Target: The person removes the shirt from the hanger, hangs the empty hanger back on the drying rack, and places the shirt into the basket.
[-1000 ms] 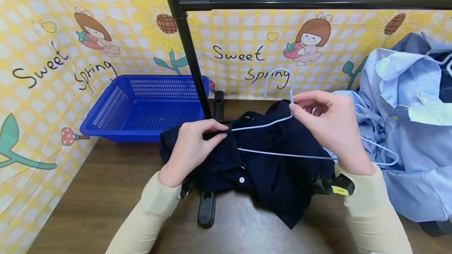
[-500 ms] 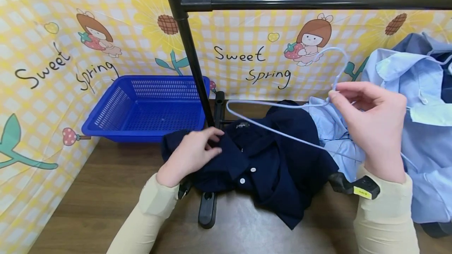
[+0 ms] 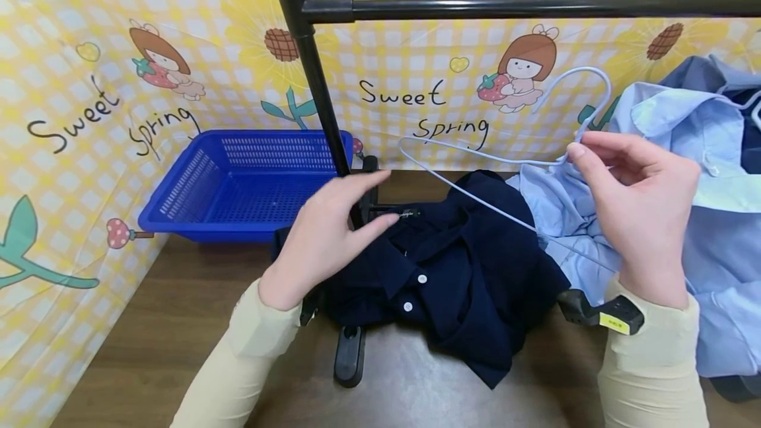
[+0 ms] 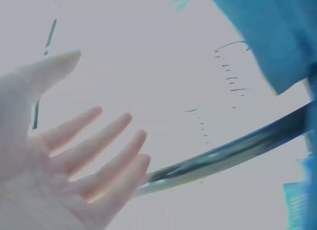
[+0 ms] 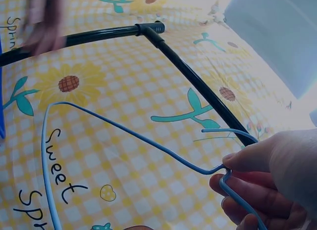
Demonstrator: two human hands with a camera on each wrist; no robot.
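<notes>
A light blue wire hanger (image 3: pixel 475 152) is held up by my right hand (image 3: pixel 645 210), thumb and fingers pinching it just below the hook. In the right wrist view the hanger (image 5: pixel 141 136) shows its twisted neck between thumb and fingers (image 5: pixel 247 200). Below it lies a crumpled navy shirt (image 3: pixel 475 269) with white buttons and its collar toward me. My left hand (image 3: pixel 333 233) hovers over the shirt's left side with thumb and fingers spread. The left wrist view shows that hand (image 4: pixel 94 165) with nothing in its palm.
A black clothes rack (image 3: pixel 535 8) spans the back, its post (image 3: pixel 321 84) rising beside the left hand. Behind it stands a blue plastic basket (image 3: pixel 238 216). Light blue shirts (image 3: pixel 713 249) are piled at the right on the brown wooden surface (image 3: pixel 154 335).
The right hand has drawn the hanger up and to the right, out of the navy shirt's collar. My left hand has let go of the shirt, lifted and spread its fingers.
</notes>
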